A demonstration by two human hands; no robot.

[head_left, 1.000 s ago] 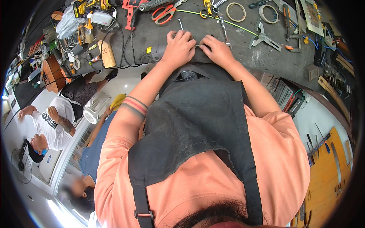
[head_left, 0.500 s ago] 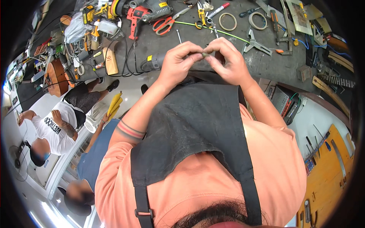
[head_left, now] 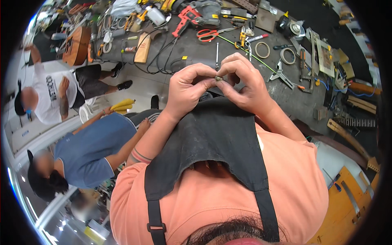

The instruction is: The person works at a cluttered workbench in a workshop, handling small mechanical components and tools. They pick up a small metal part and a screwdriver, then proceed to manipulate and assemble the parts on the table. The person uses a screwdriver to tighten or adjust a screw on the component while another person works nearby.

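Note:
My left hand (head_left: 187,90) and my right hand (head_left: 246,83) meet fingertip to fingertip in front of my dark apron. Both are closed in a pinch on a small dull greenish-brown piece (head_left: 219,79), too small to name. It sits between the thumbs and forefingers of the two hands. Just beyond the fingers, a slim metal wrench (head_left: 217,55) lies on the dark workbench (head_left: 196,48). Another wrench (head_left: 250,51) lies to its right.
Red-handled scissors (head_left: 208,35), a red power tool (head_left: 187,19), tape rolls (head_left: 261,50) and calipers (head_left: 281,75) lie on the bench. At the left are cables, a numbered wood block (head_left: 143,48), a guitar body (head_left: 76,46) and two people, one holding yellow gloves (head_left: 123,106).
The view has turned, so the bench and the people appear shifted. My hands stay pinched together, and the small piece between them shows more clearly.

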